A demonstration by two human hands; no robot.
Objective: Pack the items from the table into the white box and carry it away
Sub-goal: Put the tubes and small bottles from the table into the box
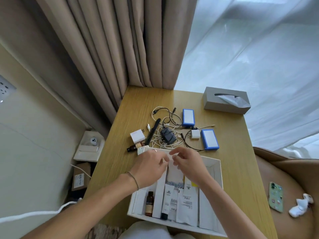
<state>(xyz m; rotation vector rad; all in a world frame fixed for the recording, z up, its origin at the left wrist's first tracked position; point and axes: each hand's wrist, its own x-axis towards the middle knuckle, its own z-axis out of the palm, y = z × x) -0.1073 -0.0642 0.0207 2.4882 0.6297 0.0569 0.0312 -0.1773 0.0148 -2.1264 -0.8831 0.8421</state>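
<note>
So both hands meet over the far end of the white box (217,171), left hand (149,163) and right hand (187,161) pinching a blurry white piece between fingers; can't tell what it is. Leftover stuff lies just beyond the fingers on the bench (238,169): cable tangle (165,133), two blue packs (188,117), small brown bottle (133,147) nearer the left.

A rectangular white cardboard box (217,171) is being kept at the near edge of a yellow wooden table (238,169). Behind it, tangled black and white cables (165,133) are being flanked on the right by two blue-edged flat packs (209,139), with a grey tissue box (224,100) further back.
</note>
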